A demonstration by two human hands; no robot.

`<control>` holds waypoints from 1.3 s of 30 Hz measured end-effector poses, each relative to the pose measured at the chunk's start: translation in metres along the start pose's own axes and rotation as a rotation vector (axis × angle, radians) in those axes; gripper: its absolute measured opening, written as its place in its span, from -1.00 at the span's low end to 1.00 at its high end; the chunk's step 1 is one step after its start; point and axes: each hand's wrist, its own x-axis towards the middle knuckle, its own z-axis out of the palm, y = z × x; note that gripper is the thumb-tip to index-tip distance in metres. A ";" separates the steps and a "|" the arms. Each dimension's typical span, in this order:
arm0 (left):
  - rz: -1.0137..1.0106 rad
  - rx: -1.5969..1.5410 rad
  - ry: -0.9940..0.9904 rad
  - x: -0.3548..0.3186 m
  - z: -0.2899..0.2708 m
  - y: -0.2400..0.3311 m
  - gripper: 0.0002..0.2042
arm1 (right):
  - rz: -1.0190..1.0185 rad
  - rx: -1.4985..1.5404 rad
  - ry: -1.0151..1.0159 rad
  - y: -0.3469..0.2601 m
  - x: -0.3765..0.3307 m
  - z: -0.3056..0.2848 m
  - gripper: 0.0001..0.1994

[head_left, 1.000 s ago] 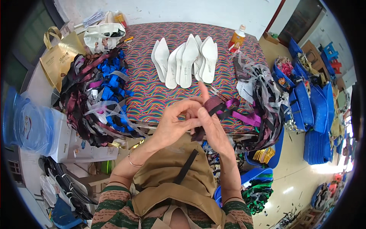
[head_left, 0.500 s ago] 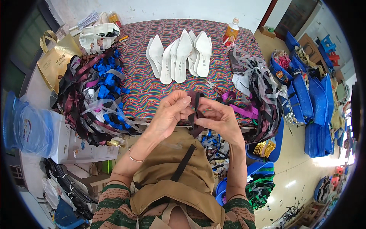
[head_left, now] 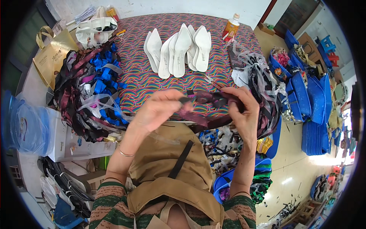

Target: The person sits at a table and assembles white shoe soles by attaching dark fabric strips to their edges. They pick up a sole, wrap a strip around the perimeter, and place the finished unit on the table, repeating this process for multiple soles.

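both hands are raised over the near edge of the table (head_left: 152, 80), which is covered in a wavy, multicoloured striped cloth. the left hand (head_left: 160, 110) is closed, its thumb and fingers pinching one end of a dark maroon and black strip of strap material (head_left: 207, 99). the right hand (head_left: 242, 108) is closed on the other end, fingers curled round it, so the strip runs stretched between the two hands, just above the table edge and the tan apron (head_left: 171, 164) on the person's lap.

farther back on the table lies a fanned row of white pointed shoe insoles (head_left: 179, 49), well apart from the hands. to the left sits a heap of blue, black and maroon straps (head_left: 89, 91), spilling over the table's side. to the right, just beside the right hand, is a pile of grey, black and clear ribbon-like strips (head_left: 263, 84). an orange bottle with a white cap (head_left: 230, 28) stands at the far right corner of the table. a white tote bag (head_left: 93, 30) rests at the far left corner.
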 end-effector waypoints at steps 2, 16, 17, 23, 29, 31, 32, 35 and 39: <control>0.097 -0.184 -0.041 -0.004 -0.007 0.017 -0.76 | -0.151 -0.203 0.115 0.009 0.003 -0.023 -0.68; 0.053 0.976 0.252 -0.137 -0.064 0.171 -0.74 | 0.236 -0.272 0.101 0.035 -0.037 -0.140 -0.61; 0.074 0.904 0.304 -0.147 -0.069 0.169 -0.72 | 0.356 -0.170 0.016 0.035 -0.040 -0.143 -0.60; 0.001 0.736 0.516 -0.177 -0.112 0.123 -0.75 | 0.509 0.393 -0.292 0.078 -0.091 -0.146 -0.64; -0.100 0.672 0.626 -0.195 -0.133 0.077 -0.92 | 0.588 0.674 -0.262 0.107 -0.153 -0.085 -0.74; -0.102 0.714 0.669 -0.199 -0.133 0.067 -0.93 | 0.596 0.535 -0.209 0.113 -0.169 -0.054 -0.76; -0.118 0.857 0.735 -0.200 -0.136 0.064 -0.93 | 0.701 0.535 -0.201 0.114 -0.176 -0.039 -0.75; -0.138 1.025 0.786 -0.205 -0.143 0.055 -0.91 | 0.501 0.035 -0.345 0.126 -0.191 -0.006 -0.79; -0.116 0.937 0.786 -0.211 -0.144 0.044 -0.90 | 0.617 0.099 -0.505 0.136 -0.206 0.033 -0.83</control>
